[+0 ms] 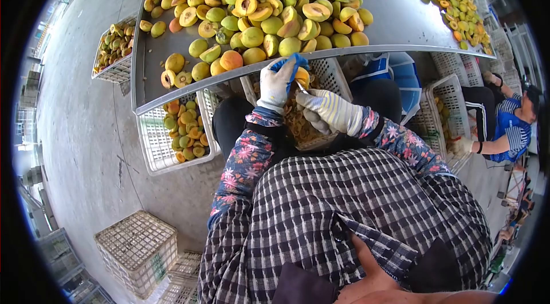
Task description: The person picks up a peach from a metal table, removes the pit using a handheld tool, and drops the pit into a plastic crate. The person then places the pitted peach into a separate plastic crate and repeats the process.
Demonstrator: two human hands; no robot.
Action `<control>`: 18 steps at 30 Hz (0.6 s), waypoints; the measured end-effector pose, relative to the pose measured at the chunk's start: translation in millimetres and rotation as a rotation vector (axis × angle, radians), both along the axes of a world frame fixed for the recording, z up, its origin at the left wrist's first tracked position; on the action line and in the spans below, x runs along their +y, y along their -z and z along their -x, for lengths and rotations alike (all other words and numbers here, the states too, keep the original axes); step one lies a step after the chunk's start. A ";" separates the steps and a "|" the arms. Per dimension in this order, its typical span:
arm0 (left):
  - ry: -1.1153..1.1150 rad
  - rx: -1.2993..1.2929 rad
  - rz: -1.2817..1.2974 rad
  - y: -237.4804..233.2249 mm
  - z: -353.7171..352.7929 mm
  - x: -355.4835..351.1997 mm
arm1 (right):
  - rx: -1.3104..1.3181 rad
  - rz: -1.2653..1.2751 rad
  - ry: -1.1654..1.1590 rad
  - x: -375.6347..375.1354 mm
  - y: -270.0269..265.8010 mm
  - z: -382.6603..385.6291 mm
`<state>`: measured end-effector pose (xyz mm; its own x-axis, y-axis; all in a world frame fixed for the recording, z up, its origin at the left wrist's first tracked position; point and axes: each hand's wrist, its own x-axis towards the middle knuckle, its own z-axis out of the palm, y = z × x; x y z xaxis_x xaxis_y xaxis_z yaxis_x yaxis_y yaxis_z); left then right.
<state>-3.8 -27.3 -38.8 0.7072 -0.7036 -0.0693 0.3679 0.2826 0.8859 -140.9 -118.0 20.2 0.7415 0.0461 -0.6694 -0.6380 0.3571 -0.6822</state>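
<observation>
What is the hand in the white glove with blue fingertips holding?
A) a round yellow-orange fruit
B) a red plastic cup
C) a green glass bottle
A: the left hand grips a round yellow-orange fruit, and the right hand in a striped glove puts a thin metal blade to it.

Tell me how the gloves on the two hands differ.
The left hand wears a white glove with blue fingertips; the right hand wears a grey-striped one. The left hand grips an orange fruit; the right hand holds a small blade to it. Both sleeves are floral.
</observation>
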 end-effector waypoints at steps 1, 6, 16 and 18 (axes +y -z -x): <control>-0.027 0.060 0.004 4.0 2.5 -2.9 | -0.023 0.059 0.014 3.7 2.9 0.8; -0.128 0.164 0.044 3.7 8.6 -11.4 | -0.580 0.672 0.028 4.1 50.3 0.8; -0.198 0.406 0.056 -7.3 15.6 -18.0 | -0.622 0.927 -0.054 3.6 41.2 15.2; -0.213 0.304 0.049 -10.4 19.1 -16.7 | -0.701 0.874 -0.009 4.9 42.1 13.6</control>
<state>-22.9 -44.0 -28.5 0.7903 -0.5505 -0.2689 0.5408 0.4204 0.7286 -154.5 -113.1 -21.9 0.9693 -0.2281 0.0914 -0.0142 -0.4234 -0.9058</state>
